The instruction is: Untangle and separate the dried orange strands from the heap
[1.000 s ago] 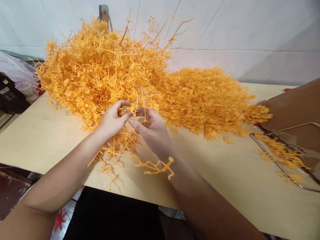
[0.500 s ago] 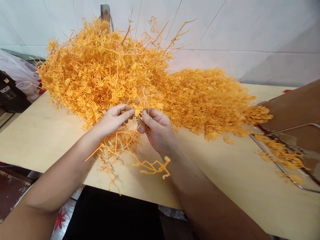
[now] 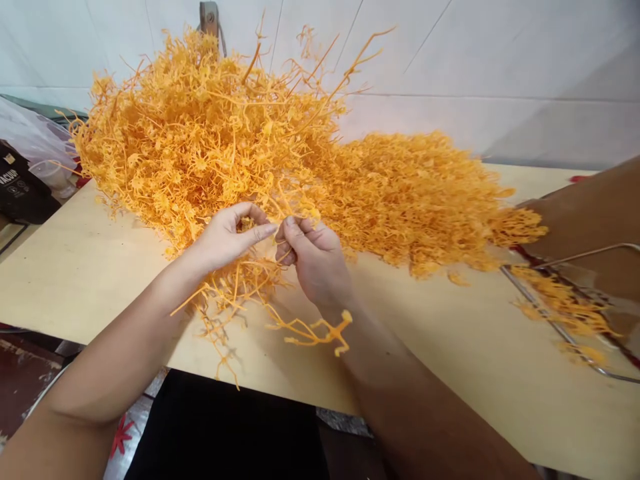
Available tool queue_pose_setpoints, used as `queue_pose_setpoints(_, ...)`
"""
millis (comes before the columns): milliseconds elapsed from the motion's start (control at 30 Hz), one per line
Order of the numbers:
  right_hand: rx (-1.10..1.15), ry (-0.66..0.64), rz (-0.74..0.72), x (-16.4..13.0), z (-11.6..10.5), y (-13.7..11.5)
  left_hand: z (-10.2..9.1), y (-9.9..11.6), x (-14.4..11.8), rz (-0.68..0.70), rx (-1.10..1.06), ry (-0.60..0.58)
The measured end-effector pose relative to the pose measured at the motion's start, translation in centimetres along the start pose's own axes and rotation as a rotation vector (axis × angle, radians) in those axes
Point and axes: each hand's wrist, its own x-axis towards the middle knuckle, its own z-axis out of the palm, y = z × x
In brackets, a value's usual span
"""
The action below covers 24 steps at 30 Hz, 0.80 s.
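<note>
A white tiled wall [image 3: 500, 67] fills the top of the frame, its seams running diagonally toward the upper right. Below it a pale wooden table [image 3: 450, 347] spans the whole middle band, its near edge cutting across the lower centre. On the table, from the upper left to right of centre, lies a large heap of orange branching plastic pieces [image 3: 280, 153], tallest at the upper left and flatter toward the right. At the right edge a brown arm of another person [image 3: 590, 213] reaches in above a metal wire frame [image 3: 560, 327] that carries a few orange scraps. At the far left sit a clear plastic bag [image 3: 35, 143] and a dark printed packet [image 3: 20, 193].

In the centre, at the heap's near edge, the left hand [image 3: 225, 237] pinches thumb and forefinger on an orange strand, and the right hand [image 3: 315, 257] is closed in a loose fist on the same tangle of orange strands [image 3: 245, 280], which hangs from both hands to the table. A small orange sprig [image 3: 320, 330] lies at the right wrist.
</note>
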Motion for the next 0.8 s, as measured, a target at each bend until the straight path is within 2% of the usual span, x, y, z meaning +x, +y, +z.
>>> queue_pose_setpoints(100,0.049,0.070,0.042,0.1,-0.2,0.0,-1.2,0.5,0.1,0.004,0.042,0.071)
queue_pose_setpoints(167,0.048,0.092,0.053,0.2,-0.2,0.0,-1.9,0.7,0.1,0.006,0.094,0.060)
queue_pose_setpoints(233,0.037,0.102,0.056,0.3,-0.2,0.0,-2.5,0.8,0.0,-0.022,0.214,-0.035)
queue_pose_setpoints(367,0.028,0.118,0.047,0.4,-0.2,0.2,-3.3,0.5,-0.1,-0.105,0.508,-0.363)
queue_pose_setpoints(467,0.012,0.108,0.055,0.3,-0.2,0.2,-4.1,0.7,-0.2,-0.084,0.541,-0.533)
queue_pose_setpoints(600,0.005,0.099,0.061,0.1,-0.1,0.2,-5.0,1.1,-0.3,-0.071,0.515,-0.660)
queue_pose_setpoints(700,-0.007,0.074,0.062,0.1,0.0,0.3,-4.6,0.9,-0.3,-0.103,0.591,-0.748)
queue_pose_setpoints(800,-0.008,0.045,0.059,0.1,0.0,0.5,-3.7,0.5,-0.4,-0.135,0.730,-0.739)
